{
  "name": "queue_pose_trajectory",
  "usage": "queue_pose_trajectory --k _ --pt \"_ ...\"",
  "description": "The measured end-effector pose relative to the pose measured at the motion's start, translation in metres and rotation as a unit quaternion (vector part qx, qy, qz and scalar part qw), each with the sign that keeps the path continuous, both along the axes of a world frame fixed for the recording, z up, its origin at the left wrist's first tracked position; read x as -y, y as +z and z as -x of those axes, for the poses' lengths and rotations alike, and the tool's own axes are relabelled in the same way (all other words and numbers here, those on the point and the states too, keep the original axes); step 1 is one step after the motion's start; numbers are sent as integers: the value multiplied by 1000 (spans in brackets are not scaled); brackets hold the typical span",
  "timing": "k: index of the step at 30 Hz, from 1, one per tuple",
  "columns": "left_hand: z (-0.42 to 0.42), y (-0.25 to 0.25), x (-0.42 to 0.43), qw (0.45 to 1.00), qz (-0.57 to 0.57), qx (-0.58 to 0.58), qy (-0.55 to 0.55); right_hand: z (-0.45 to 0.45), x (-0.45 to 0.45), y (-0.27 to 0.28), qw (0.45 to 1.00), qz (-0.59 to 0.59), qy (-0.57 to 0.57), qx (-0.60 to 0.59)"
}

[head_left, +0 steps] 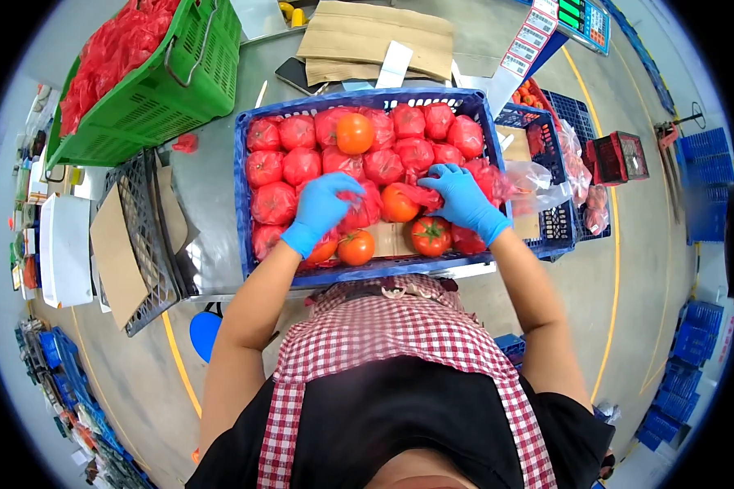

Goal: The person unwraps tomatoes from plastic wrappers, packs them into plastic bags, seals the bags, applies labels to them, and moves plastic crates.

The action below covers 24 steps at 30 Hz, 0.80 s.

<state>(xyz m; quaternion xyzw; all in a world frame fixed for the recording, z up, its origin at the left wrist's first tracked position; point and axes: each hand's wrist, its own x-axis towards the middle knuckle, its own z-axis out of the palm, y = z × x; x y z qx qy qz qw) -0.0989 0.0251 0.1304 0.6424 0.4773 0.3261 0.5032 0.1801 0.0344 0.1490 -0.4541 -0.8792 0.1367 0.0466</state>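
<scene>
A blue plastic crate point(242, 175) in front of me holds many tomatoes, most of them wrapped in red plastic film. My left hand point(322, 209), in a blue glove, reaches over a red-wrapped tomato point(364, 210), fingers curled and slightly blurred; what they grip is hidden. My right hand point(463, 198), also gloved, pinches a red plastic bag point(420, 196) beside a partly uncovered tomato point(397, 205). Two bare tomatoes, one on the left point(355, 248) and one with a green stem point(431, 236), lie at the near side. Another bare tomato point(355, 133) rests on top of the wrapped ones.
A green basket point(151, 106) full of red plastic bags point(118, 57) stands at the upper left. Flat cardboard point(375, 37) and a dark phone point(294, 75) lie behind the crate. To the right are another blue crate point(559, 220) and a scale point(583, 20).
</scene>
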Motion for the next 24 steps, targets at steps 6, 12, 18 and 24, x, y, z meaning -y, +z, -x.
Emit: queue_pose_trajectory --k 6,12,18,24 --pt "61 9 -48 906 184 276 262 16 1 -28 996 -87 -18 -25" --pt "66 45 -6 925 -121 -360 21 -30 -47 -6 831 1 -349 -433" --pt "24 20 2 823 -168 -534 -95 -32 1 38 978 31 -156 -138" --pt "7 19 4 809 -84 -574 -94 32 8 0 984 -16 -149 95"
